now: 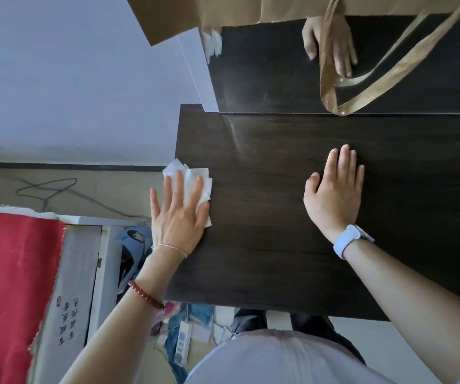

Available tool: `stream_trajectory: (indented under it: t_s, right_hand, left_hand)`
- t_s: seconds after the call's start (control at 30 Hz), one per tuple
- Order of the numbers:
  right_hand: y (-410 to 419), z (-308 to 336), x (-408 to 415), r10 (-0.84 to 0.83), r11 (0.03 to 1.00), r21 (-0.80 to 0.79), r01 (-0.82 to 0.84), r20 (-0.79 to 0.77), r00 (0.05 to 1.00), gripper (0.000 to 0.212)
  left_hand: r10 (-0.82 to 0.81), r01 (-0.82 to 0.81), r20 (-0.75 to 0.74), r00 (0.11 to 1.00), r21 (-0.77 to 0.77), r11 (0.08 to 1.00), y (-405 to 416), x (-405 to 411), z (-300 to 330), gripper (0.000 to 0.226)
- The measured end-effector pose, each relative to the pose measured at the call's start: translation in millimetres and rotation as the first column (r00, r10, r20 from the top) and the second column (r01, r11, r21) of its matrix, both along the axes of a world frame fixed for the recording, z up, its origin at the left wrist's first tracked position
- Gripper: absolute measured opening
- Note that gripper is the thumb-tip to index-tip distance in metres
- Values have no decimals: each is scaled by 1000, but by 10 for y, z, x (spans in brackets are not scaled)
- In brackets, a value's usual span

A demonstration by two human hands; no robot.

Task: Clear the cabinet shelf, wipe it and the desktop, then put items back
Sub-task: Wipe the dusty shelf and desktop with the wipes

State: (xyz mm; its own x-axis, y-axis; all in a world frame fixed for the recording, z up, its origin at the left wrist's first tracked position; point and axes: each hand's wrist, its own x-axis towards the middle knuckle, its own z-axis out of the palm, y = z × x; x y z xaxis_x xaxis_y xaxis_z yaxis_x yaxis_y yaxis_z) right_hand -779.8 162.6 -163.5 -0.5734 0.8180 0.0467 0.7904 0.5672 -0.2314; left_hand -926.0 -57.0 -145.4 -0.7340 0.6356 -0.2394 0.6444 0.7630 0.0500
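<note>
A dark wood desktop [278, 245] fills the middle of the head view. My left hand [177, 214] lies flat with spread fingers on a crumpled white tissue [193, 181] at the desktop's left edge. My right hand [334, 195] rests flat, fingers straight, on the bare desktop to the right and holds nothing. It wears a pale blue wristband. Behind the desktop rises a glossy dark panel [265, 79], in which a reflection of my right hand [331, 42] shows.
A brown paper bag [223, 12] with gold ribbon handles [361, 90] hangs over the top of the dark panel. A white wall is at the left. A red cloth [7, 286], a box and clutter with a power strip [183, 342] lie on the floor.
</note>
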Motion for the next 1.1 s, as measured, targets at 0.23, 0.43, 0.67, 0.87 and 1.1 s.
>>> stream_trajectory:
  t_s: [0.23,0.43,0.67,0.87,1.1]
  right_hand:
    - [-28,20,-6,17,1000,-10,-17,18,1000,57]
    - [-216,85,156,163,984,-86,-158,50,985,51]
    - [-979,90,716,409,908,-123,-400,58,911,50]
    - [-1023,113,1140,540,833,-150,-532,14,841,51]
    - [-822,137,1598,498,860,-136,-491,20,867,51]
  left_hand:
    - [-498,499,33,867,-41,866,-614,660,21,51]
    - [-88,88,-47,995,1,996,-500,394,-60,54]
    - [-489,488,4,872,59,871,-678,1237,-51,52]
    - [218,-217,-46,975,23,976,-751,1036,-53,61]
    - [-131,130,30,991,59,990,-177,1833,14,55]
